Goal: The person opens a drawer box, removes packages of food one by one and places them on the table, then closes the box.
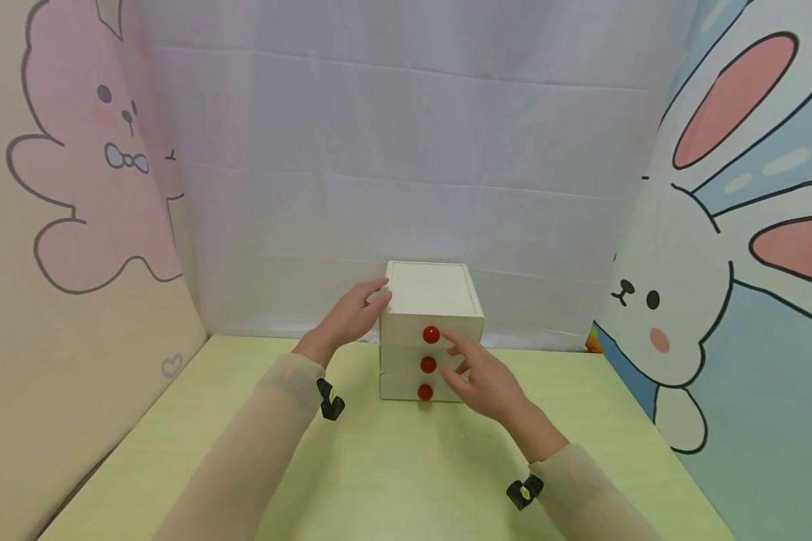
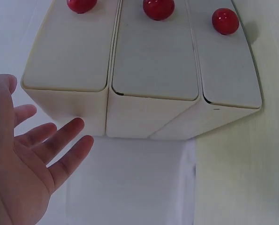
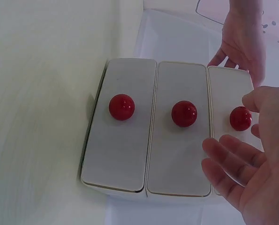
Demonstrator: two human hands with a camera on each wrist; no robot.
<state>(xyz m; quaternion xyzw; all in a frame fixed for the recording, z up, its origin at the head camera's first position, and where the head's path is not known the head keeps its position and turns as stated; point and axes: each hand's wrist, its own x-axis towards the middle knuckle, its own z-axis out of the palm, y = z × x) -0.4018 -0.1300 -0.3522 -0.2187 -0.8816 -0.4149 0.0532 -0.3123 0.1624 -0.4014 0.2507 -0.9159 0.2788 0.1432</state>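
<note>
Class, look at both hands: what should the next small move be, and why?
Probably the right hand should pinch the top red knob: it is spread beside that knob without gripping it, and the top drawer looks closed. The left hand is at the upper left side of the drawer box, seemingly well placed to steady it.

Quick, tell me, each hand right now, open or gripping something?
Left hand: open, fingers at the side of the white drawer unit.
Right hand: open, holding nothing, near the top red knob.
</note>
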